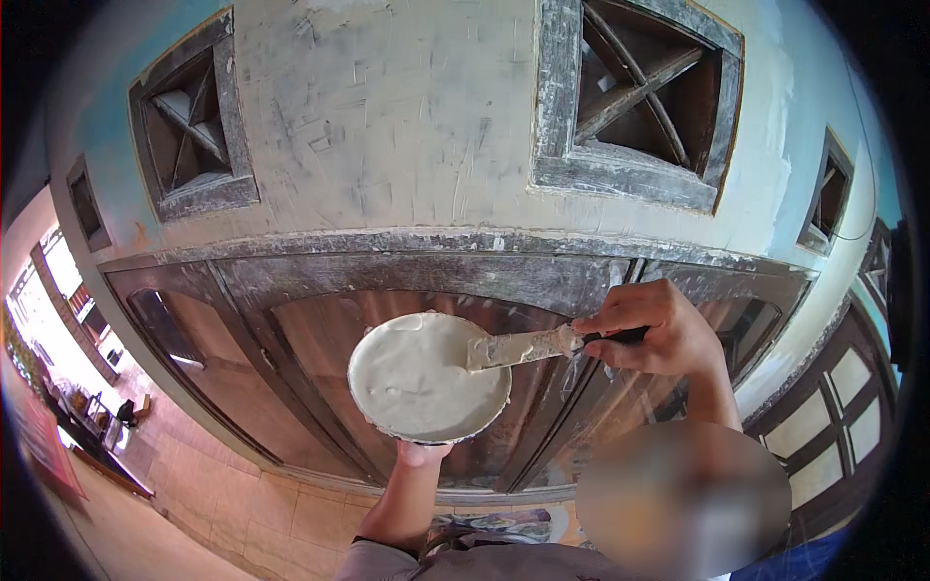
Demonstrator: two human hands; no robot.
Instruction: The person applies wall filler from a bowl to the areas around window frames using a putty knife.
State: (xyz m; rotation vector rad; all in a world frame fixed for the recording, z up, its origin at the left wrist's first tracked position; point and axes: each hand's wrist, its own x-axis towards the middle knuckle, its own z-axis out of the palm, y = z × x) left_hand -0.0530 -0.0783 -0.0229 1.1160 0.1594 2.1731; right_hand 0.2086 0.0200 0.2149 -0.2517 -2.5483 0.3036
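My left hand (423,451) supports a round tub (412,382) of thick white paste from below, its fingers mostly hidden under it. My right hand (649,324) grips a paste-smeared scraper (518,347) by its dark handle, with the flat blade resting in the paste at the tub's right side. Behind both hands are dark wooden doors (242,373) with glass panes and white smears.
Above the doors, a patchy plastered wall (397,116) holds crossed wooden vents (636,92). At the right is a framed door (823,426); at the left, an opening leads toward a tiled area (131,441) with assorted objects. A blurred oval covers the lower right.
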